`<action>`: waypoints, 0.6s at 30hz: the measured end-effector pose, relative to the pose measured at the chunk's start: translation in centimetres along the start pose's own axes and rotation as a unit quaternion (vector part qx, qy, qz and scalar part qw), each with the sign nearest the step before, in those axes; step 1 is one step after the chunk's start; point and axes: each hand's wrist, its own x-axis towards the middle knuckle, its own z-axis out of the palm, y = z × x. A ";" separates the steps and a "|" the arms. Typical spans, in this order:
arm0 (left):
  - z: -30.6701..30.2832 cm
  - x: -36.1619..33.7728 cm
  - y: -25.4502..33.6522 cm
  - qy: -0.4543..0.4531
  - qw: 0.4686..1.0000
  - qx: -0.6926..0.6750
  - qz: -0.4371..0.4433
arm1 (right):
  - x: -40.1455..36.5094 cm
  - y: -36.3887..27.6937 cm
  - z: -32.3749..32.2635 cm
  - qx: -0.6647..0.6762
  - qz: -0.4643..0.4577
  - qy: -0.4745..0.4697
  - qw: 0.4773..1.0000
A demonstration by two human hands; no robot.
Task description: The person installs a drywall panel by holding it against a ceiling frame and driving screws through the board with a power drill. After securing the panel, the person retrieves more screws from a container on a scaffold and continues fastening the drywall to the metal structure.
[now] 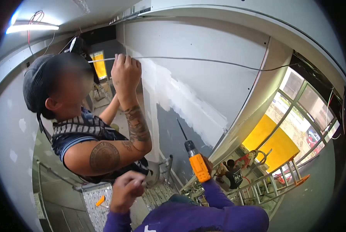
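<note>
My right hand [208,165] grips an orange cordless drill [199,167] by its handle, mostly hidden behind the drill body. A long thin drill bit [182,129] points up and away toward the grey and white wall panel [204,100]. My left hand [127,190], below the co-worker's elbow, has its fingers curled in; what they hold, if anything, cannot be made out. In front of me at the left, a co-worker [99,150] raises a fist around a thin grey cable [192,59], which runs across the panel to the right.
We are above a perforated metal scaffold platform [97,210] with an orange-handled tool [100,200] lying on it. Guard rails [41,189] stand at the left. Lower right are a ladder [273,183], another person [234,176] and a window [308,104]. A lit tube [33,28] hangs upper left.
</note>
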 end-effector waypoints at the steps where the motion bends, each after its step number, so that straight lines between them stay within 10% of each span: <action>1: -1.2 1.5 -3.7 -0.002 0.994 -0.096 -0.061 | -2.0 0.4 -1.1 0.061 0.126 -0.042 0.989; 4: -7.5 3.9 -16.7 0.096 0.950 -0.221 -0.197 | -4.3 -4.0 -5.2 -0.030 -0.041 -0.009 0.999; 7: -14.4 2.1 -27.8 0.169 0.893 -0.294 -0.295 | -6.9 -4.5 -8.9 -0.060 -0.018 -0.048 0.997; 18: -4.6 0.0 -31.5 0.152 0.924 -0.222 -0.271 | -9.0 -1.8 -19.8 -0.167 -0.023 -0.130 0.977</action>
